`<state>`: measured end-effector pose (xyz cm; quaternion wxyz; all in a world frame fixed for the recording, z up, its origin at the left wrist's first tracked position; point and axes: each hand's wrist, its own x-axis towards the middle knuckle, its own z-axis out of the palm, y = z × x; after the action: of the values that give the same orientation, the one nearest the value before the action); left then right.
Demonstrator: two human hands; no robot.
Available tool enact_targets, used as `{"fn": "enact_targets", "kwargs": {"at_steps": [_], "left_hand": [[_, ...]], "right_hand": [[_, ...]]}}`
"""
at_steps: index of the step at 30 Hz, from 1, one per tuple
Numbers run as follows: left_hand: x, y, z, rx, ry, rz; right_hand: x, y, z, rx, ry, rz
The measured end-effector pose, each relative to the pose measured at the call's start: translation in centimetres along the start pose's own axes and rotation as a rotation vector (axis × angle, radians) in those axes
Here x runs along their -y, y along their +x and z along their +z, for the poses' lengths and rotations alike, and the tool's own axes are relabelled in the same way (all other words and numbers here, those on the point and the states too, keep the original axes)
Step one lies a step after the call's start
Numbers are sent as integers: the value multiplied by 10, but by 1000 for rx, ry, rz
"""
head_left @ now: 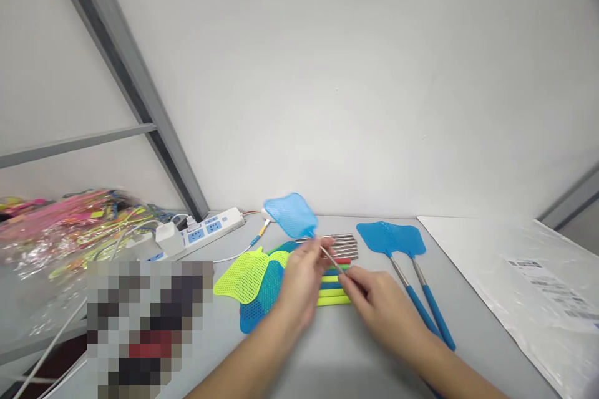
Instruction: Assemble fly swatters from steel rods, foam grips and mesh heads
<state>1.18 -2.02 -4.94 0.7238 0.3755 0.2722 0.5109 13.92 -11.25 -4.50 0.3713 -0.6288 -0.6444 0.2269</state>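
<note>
Left fingers [316, 250] pinch a blue, mesh-textured flyswatter head [291, 216] near its narrow end. Right fingers [355, 278] grip a slender metal shaft [332, 260].

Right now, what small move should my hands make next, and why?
Perhaps press the light-blue swatter head toward the metal rod: your left hand grips near its neck, your right hand holds the rod, and their joint is hidden, so it may need seating.
</note>
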Motion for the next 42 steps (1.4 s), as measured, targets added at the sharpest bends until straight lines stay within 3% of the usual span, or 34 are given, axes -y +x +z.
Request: {"fn": "enact_targets", "kwargs": {"at_steps": [2,5,12,17,21,27,30,33,36,39,42], "left_hand": [[-15,11,-13,-49,-25,61],[-29,18,-24,-30,-29,65],[-5,-10,-6,182,49,-62],[-17,-11,-2,117,4,81],[-33,-3,4,141,2,128],[-60,10,31,47,-39,349],[-49,1,42,88,62,381],[-19,-16,43,201,282,244],[3,-25,37,234,335,202],[5,-24,32,207,333,233],[-8,-17,29,111,255,321]], "right_hand": [[1,-6,3,7,-152,-19],[-1,-7,7,48,-172,-24],[-5,-1,2,91,-80,-27],[10,-2,-9,111,-38,-62],[11,0,-18,85,-61,-63],[2,4,-36,-38,-103,-112],[-1,3,-40,-113,-155,-167],[-8,2,-39,-143,-221,-196],[-16,3,-37,-155,-296,-219],[-16,5,-35,-152,-356,-252],[-10,6,-33,-152,-388,-265]]}}
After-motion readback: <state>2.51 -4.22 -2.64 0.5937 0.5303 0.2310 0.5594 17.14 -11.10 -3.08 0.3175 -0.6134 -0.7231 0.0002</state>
